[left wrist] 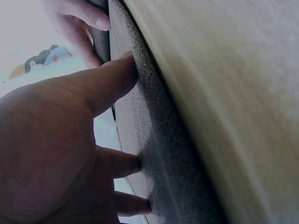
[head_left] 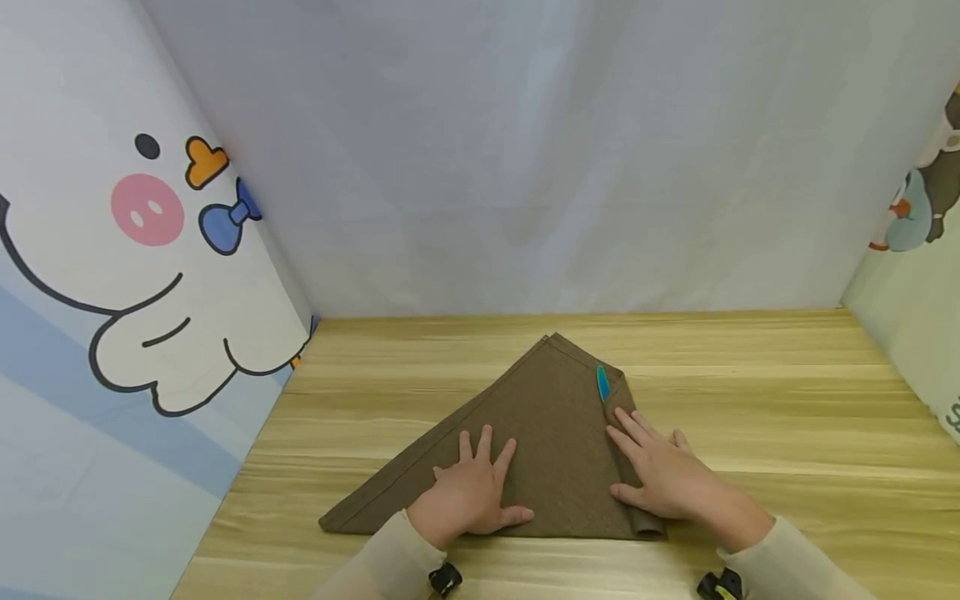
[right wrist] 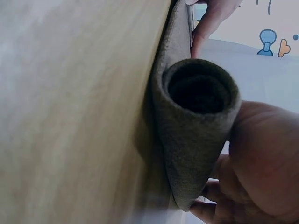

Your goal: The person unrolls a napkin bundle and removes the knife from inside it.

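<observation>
A brown cloth (head_left: 558, 442) lies folded into a rough triangle, its point away from me. Its right side is rolled into a tube (right wrist: 194, 140), whose hollow end faces the right wrist view. From the far end of the roll peeks a blue-green, rounded strip (head_left: 603, 384), mostly hidden by cloth. My left hand (head_left: 476, 492) rests on the middle of the cloth with fingers spread and thumb near the front edge. Over the roll lies my right hand (head_left: 667, 475), fingers extended along it, thumb toward the near end; its palm is against the tube in the right wrist view.
The wood-grain table (head_left: 787, 433) extends on both sides of the cloth. A pale curtain (head_left: 525, 167) hangs along the back edge. A panel with a cartoon bird (head_left: 90, 208) stands left, another printed panel (head_left: 911, 333) right.
</observation>
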Demonstrator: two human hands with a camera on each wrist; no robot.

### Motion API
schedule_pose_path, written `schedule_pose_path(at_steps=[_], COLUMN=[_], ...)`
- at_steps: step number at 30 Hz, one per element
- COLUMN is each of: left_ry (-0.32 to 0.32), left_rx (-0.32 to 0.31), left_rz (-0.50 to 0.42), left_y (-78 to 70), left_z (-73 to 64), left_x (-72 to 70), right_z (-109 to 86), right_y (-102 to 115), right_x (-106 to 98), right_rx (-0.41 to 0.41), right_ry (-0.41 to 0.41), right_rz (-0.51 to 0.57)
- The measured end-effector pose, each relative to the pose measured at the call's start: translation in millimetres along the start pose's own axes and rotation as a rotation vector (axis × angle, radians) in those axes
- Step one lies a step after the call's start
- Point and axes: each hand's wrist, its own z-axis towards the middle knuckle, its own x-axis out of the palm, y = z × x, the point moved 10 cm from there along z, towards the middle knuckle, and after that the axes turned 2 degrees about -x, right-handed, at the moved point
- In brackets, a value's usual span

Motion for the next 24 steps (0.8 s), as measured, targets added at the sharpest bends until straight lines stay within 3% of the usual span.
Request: schedule_pose_path(at_steps=[24], left_ry=[0.005], left_rx=[0.004], left_rz=[-0.004], left_y=[0.2], left_z=[1.0], left_x=[0.9], right_z=[-7.2], right_y=[-5.2], right_x=[-6.5], right_rx=[0.028], right_ry=[-0.008], right_rz=[-0.014])
